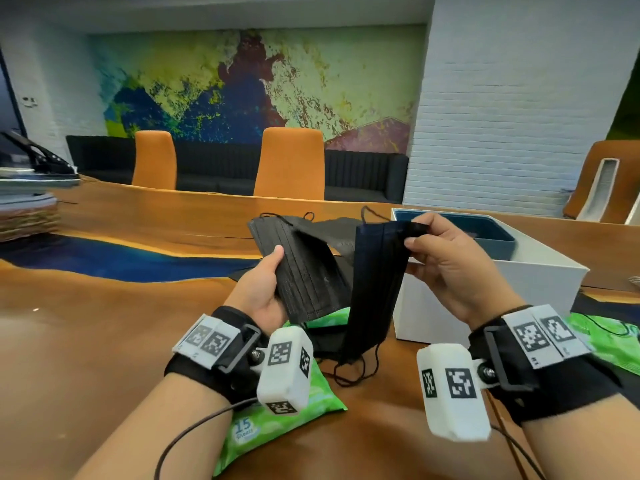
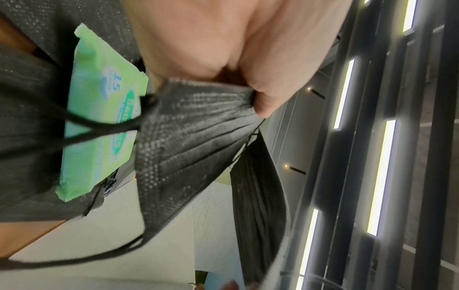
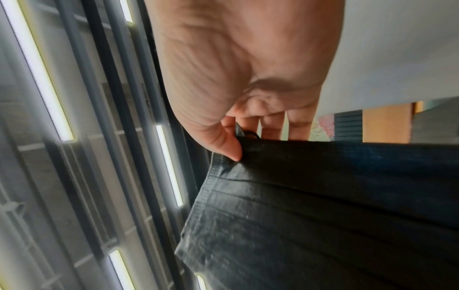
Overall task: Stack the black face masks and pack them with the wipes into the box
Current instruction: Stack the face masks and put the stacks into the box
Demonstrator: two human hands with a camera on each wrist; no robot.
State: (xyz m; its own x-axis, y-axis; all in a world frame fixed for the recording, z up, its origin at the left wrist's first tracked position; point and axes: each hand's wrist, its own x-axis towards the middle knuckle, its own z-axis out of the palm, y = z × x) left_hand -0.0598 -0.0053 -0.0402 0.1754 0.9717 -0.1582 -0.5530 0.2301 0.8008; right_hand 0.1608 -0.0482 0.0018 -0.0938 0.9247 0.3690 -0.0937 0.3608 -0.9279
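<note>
The packing has hardly begun, from where I stand. The white box point(image 1: 540, 285) sits open at the right of the head view, a dark blue tray inside it, and I see no mask or wipes in it. Nothing looks stacked yet: each hand holds a single mask, and the two masks are kept apart in the air above the wooden table point(image 1: 104, 306).

The left hand point(image 1: 263, 289), centre-left in the head view, grips the pleated black mask point(image 1: 304, 275) by its lower short edge, thumb pressed on the front face, so the mask stands up and leans away toward the upper left. The left wrist view shows the same pinch, the thumb folded over the mask's edge.

The right hand point(image 1: 446, 268), centre-right, pinches the second black mask point(image 1: 377, 282) near its top corner between thumb and fingertips; that mask hangs down long, its ear loops trailing to the table near the bottom centre.

More black masks point(image 1: 332, 230) lie loose on the table behind the hands, toward the middle of the frame. One green wipes pack point(image 1: 277, 420) lies under the left wrist at lower centre, and a second green pack point(image 1: 602, 341) shows at the right edge, just beside the box.

So, by my reckoning, laying the masks together, gathering the rest, and loading masks and wipes into the box all remain.
</note>
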